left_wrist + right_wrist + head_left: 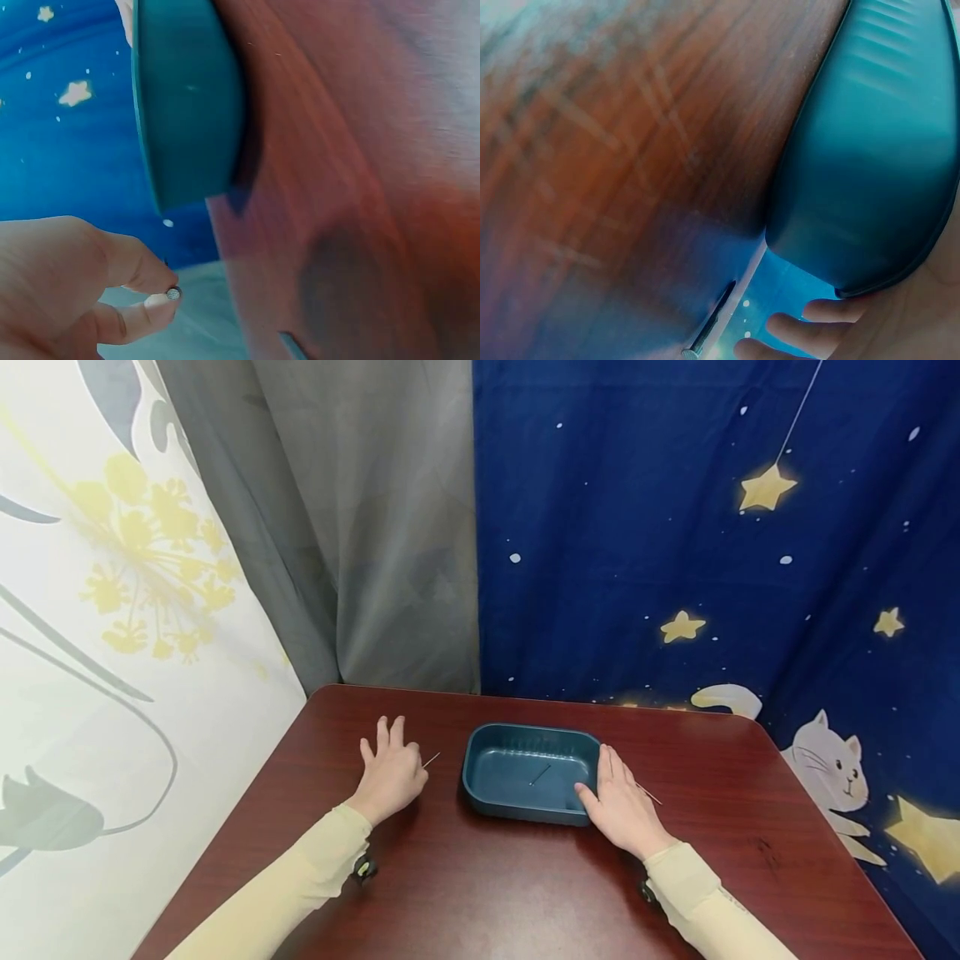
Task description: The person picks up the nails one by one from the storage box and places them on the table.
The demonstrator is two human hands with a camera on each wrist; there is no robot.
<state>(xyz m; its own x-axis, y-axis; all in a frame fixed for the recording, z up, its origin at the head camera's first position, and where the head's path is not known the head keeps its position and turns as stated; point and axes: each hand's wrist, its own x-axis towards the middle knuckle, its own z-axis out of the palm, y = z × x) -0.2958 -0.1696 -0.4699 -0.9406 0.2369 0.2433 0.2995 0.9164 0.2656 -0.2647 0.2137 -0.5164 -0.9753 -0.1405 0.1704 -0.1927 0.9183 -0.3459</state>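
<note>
Between thumb and forefinger, my left hand [392, 777] pinches a thin metal nail; in the left wrist view its round nail head [173, 293] faces the camera. The other left fingers are extended. A blue-green tray [525, 817] stands to the right of that hand, with a dark nail [540, 774] lying inside. My right hand [621, 808] rests against the tray's right end, fingers straight along the rim and thumb over it. On the table beside the right hand lies another nail [711, 322], partly hidden by the hand in the head view.
The red-brown wooden table [480, 893] carries everything. A dark rod end [291, 345] lies on it at the bottom of the left wrist view. Grey curtain [405, 527] and blue starry curtain [637, 527] hang behind the far edge; a white patterned panel [112, 693] is at left.
</note>
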